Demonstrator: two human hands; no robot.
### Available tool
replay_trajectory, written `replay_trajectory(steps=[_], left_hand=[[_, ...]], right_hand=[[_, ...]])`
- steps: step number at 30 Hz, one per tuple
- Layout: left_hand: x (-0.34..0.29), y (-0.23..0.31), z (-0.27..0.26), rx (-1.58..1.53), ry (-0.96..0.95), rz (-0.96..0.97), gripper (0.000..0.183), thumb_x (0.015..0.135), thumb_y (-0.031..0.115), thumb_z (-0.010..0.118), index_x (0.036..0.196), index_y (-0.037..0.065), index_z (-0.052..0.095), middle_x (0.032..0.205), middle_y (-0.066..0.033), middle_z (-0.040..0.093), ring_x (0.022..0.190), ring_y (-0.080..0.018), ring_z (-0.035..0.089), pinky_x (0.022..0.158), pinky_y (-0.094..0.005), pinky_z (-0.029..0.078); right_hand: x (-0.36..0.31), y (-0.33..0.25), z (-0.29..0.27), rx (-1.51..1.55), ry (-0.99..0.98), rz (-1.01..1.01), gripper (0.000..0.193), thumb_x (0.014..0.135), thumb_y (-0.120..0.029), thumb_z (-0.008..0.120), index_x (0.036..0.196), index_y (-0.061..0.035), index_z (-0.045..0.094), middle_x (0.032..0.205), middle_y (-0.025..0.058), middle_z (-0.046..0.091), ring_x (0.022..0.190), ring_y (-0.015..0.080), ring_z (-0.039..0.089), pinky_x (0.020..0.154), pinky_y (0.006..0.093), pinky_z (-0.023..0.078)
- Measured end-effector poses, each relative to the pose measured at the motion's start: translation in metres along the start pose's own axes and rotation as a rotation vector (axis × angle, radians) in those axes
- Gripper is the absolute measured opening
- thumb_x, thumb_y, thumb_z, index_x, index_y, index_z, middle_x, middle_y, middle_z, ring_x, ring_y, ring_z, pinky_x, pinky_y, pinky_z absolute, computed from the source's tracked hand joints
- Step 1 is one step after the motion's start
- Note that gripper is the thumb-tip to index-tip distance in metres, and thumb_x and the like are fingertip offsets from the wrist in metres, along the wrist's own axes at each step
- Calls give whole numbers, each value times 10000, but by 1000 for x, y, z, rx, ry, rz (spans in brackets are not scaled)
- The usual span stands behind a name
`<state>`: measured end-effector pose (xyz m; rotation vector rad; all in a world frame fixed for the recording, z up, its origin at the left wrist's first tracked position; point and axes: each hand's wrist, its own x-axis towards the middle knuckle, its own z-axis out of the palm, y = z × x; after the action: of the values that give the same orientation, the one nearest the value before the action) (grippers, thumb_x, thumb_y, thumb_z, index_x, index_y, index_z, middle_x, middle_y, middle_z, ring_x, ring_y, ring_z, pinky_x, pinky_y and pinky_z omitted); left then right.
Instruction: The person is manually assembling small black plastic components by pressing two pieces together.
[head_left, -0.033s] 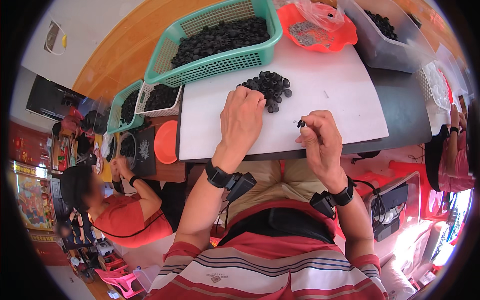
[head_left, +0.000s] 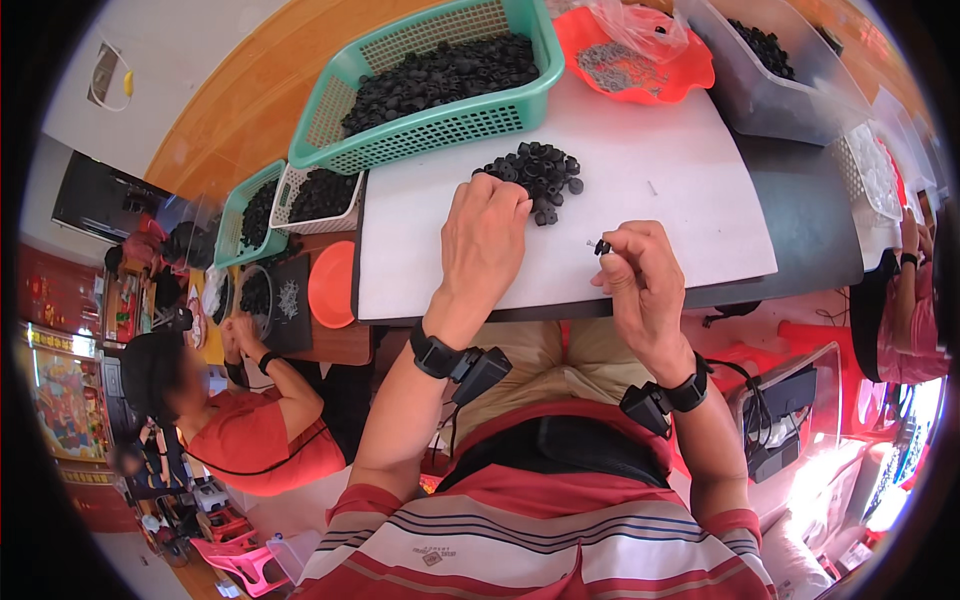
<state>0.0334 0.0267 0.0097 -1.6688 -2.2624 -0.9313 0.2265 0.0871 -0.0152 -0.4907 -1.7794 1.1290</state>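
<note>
A pile of small black plastic caps [head_left: 545,172] lies on the white sheet [head_left: 420,270] covering the table. At its near left edge is my left hand [head_left: 482,235], fingers bent and closed; its fingertips are partly hidden, so what they hold cannot be made out. Closer to the sheet's front edge, my right hand [head_left: 645,285] pinches a small black plastic part [head_left: 602,248] between thumb and forefinger. A thin grey pin or screw [head_left: 591,243] sticks out of that part toward the left. The two hands are apart.
Behind the pile stands a green basket [head_left: 430,130] of black parts. A red dish [head_left: 690,82] with small grey pieces and a clear bin [head_left: 800,110] are at the back right. One loose screw [head_left: 652,187] lies on the sheet. A co-worker [head_left: 265,430] sits at left.
</note>
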Motion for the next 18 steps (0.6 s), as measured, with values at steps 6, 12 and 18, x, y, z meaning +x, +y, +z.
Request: replay_trajectory(steps=[6,12,18], left_hand=[[-12,3,-8,-68,47,49,89,905,59,692,972,10,658,1114,-140,673,908,-323,651,795,-392,533],[-23,3,-12,-354,-19,-71,136,921,-2,685,1046,-15,635,1106,-148,721,857,-224,703,768,-323,576],[-27,10,-14,-688,-80,-268,195,901,-46,726,1089,-17,686,1029,-67,723,875,-101,687,784,-238,568]], right_hand=[[-1,1,-1,27,5,9,138,996,-10,619,1131,15,602,1065,118,565,721,142,617,616,267,543],[-1,2,0,56,5,13,134,1001,-13,613,1132,18,604,1064,114,566,705,133,618,611,259,537],[-2,3,-1,72,3,19,136,1005,-20,612,1135,18,602,1073,115,566,706,126,616,609,255,535]])
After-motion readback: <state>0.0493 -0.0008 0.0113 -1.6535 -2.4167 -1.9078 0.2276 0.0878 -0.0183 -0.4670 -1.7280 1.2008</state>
